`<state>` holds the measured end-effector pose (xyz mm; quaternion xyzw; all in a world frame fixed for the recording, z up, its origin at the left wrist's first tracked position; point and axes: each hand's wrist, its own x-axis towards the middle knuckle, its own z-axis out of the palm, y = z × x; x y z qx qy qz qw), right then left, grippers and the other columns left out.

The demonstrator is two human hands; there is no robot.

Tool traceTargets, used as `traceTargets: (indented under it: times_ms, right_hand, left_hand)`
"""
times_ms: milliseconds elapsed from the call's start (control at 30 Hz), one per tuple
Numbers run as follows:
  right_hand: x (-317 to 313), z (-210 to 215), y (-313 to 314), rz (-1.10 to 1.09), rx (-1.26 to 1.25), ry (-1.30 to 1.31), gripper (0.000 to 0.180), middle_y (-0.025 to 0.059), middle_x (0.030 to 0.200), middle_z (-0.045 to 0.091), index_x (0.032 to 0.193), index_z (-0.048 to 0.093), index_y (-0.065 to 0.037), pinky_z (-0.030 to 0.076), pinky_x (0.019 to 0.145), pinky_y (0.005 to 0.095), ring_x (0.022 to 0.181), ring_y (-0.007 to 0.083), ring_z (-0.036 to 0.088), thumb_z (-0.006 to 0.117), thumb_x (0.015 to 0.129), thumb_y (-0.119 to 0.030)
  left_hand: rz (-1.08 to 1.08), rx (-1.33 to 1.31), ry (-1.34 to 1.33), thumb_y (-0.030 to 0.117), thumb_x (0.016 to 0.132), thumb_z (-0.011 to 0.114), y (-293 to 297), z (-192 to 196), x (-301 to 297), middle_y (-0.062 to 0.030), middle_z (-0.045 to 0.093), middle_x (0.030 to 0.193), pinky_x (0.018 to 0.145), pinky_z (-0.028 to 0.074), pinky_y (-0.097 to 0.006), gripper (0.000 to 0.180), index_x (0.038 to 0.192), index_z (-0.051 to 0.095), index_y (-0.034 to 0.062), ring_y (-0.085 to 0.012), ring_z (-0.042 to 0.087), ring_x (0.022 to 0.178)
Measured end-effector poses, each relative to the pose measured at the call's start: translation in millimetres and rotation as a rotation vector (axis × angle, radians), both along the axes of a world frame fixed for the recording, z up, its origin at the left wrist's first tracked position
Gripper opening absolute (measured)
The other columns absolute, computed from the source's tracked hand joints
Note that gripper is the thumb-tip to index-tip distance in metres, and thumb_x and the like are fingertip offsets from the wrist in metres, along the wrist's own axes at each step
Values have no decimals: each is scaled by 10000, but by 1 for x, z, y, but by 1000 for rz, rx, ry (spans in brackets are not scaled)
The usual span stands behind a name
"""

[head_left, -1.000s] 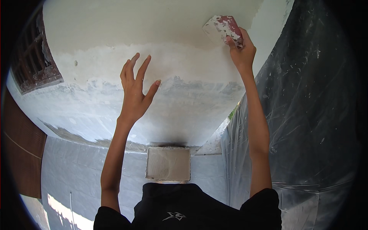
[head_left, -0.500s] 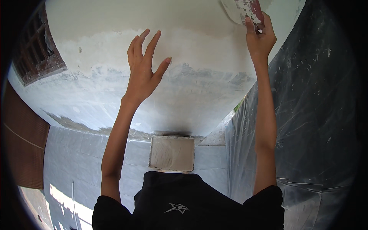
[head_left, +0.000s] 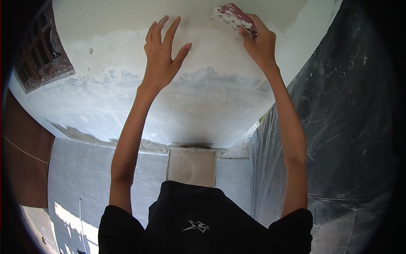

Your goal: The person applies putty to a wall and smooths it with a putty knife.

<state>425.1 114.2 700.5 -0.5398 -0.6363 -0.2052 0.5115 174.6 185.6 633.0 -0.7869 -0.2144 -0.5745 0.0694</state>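
In the head view, your scraper has a dull red body, heavily smeared and flecked with white filler, the smears thickest on its left part. It slants across the upper part of the pale wall, right of the middle; you cannot tell from here whether its edge touches the surface. Your right hand is clamped on its right end, thumb below and fingers above. Your left hand has its fingers spread apart, raised in front of the wall to the left of the scraper; whether the fingertips meet the surface you cannot tell. The wall runs from smooth beige at the top to patchy white and grey lower down.

Counted, you have one scraper, two hands, and one squarish tray of beige paste, ridged on its left side, on the grey floor near the foot of the wall. Around you are one barred window at left, one brown panel below it, and dark plastic sheeting at right.
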Motion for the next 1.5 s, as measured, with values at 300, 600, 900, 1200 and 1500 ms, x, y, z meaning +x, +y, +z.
traceTargets:
  times_ms: [300,600,900,1200,1500]
  right_hand:
    - [-7,14,-8,137,127,66,355,122,795,696,1192,615,-92,470,620,279,580,176,580,730,856,-101]
    - [17,37,-22,-35,293,187,347,65,874,734,1212,638,-67,500,659,235,707,94,630,715,874,-82]
    - [16,29,-2,-71,280,222,365,74,822,718,1190,642,-77,491,681,259,674,115,607,745,840,-90]
    - [48,34,-36,-131,-4,-72,335,72,862,738,1197,640,-86,504,653,254,712,122,642,724,874,-113]
    - [33,42,-36,-72,-241,-204,336,155,919,727,1195,626,-104,524,737,296,774,225,695,716,873,-68]
  left_hand:
    - [49,56,-22,317,971,619,24,13,2,-149,278,1557,1146,204,-583,613,1515,360,202,-426,197,1452]
    - [53,196,-56,362,973,603,42,33,6,-162,291,1532,1110,215,-555,587,1496,400,189,-431,187,1438]
    - [136,195,-52,374,991,570,58,32,8,-128,252,1560,1128,182,-574,595,1523,343,234,-411,155,1462]
    - [202,202,-12,401,1002,532,57,38,6,-138,251,1563,1128,176,-568,573,1520,356,230,-408,140,1466]
    - [199,219,28,403,1002,531,51,36,-1,-141,246,1565,1127,177,-570,574,1522,353,236,-413,145,1464]
